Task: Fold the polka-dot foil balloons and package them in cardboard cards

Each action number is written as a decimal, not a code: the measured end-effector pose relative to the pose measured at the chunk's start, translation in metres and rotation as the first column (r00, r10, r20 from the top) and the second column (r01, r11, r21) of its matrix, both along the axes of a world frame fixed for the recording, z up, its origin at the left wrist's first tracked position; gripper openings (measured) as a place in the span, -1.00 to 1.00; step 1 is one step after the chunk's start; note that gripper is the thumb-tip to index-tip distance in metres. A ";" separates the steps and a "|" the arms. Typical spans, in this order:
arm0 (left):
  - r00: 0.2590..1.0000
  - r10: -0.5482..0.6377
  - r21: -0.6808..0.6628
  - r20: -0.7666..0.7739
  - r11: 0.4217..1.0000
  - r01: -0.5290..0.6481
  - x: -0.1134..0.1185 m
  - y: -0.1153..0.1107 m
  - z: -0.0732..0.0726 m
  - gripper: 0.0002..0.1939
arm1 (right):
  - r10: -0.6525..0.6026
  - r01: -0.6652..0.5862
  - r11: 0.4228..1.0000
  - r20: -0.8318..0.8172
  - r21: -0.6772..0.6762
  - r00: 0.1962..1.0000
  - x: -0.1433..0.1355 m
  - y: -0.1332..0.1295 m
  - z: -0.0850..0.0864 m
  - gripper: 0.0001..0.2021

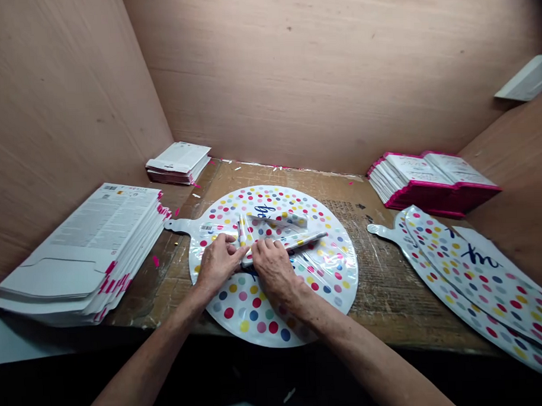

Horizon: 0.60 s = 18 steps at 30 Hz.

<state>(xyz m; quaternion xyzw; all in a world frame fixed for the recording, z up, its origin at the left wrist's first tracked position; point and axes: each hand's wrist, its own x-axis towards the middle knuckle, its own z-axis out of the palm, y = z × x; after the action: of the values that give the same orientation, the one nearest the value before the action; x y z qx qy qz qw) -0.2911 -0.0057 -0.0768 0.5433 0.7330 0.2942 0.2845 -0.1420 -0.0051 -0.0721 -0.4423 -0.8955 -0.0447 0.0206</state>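
A round, flat foil balloon (257, 316) with coloured dots lies on the cardboard-covered bench, its tail pointing left. On top of it is a second dotted foil balloon, creased into a small folded bundle (276, 226). At the bundle's near left corner, my left hand (217, 261) pinches the edge between thumb and fingers. My right hand (273, 268) is closed, its curled fingers pressing the near folded edge just beside the left hand. Both hands hide part of the fold.
White printed card packets (89, 233) are stacked at left, with a smaller stack (180, 159) behind. Pink-edged packets (434, 179) stand at back right. More flat dotted balloons (469, 273) overhang the bench at right. Plywood walls (293, 78) enclose the bench.
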 end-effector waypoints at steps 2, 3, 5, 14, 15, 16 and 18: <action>0.997 -0.025 0.102 -0.074 0.994 0.033 -0.005 -0.007 0.009 -0.68 | 0.078 -0.078 0.997 -0.004 0.030 0.997 0.007 -0.002 -0.002 -0.71; 0.989 -0.079 0.194 -0.128 0.976 0.103 -0.008 -0.011 0.014 -0.73 | 0.162 -0.161 0.986 -0.018 0.050 0.987 0.017 -0.006 -0.002 -0.69; 0.918 -0.311 0.328 -0.247 0.864 0.381 -0.012 -0.014 0.020 -0.70 | 0.343 -0.341 0.939 -0.037 0.054 0.939 0.045 -0.018 0.001 -0.66; 0.666 -0.711 0.101 -0.226 0.663 0.742 -0.013 0.007 0.006 -0.67 | -0.087 -0.105 0.954 -0.589 -0.282 0.803 0.117 -0.021 -0.009 -0.64; 0.731 -0.656 0.114 -0.187 0.725 0.679 -0.010 0.009 0.005 -0.73 | -0.252 0.045 0.942 -0.615 -0.332 0.747 0.114 -0.013 -0.012 -0.61; 0.799 -0.582 0.123 -0.150 0.791 0.600 -0.005 0.009 0.004 -0.75 | -0.380 0.183 0.914 -0.607 -0.361 0.698 0.109 -0.004 -0.014 -0.57; 0.915 -0.388 0.122 -0.113 0.908 0.400 0.007 0.010 0.001 -0.72 | -0.503 0.367 0.864 -0.539 -0.346 0.675 0.097 0.014 -0.014 -0.55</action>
<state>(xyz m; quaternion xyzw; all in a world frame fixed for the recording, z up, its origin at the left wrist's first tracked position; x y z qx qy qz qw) -0.2844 0.0043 -0.0759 0.7111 0.5970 0.2586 0.2665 -0.0453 0.0088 -0.0858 -0.6330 -0.7065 0.1917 0.2520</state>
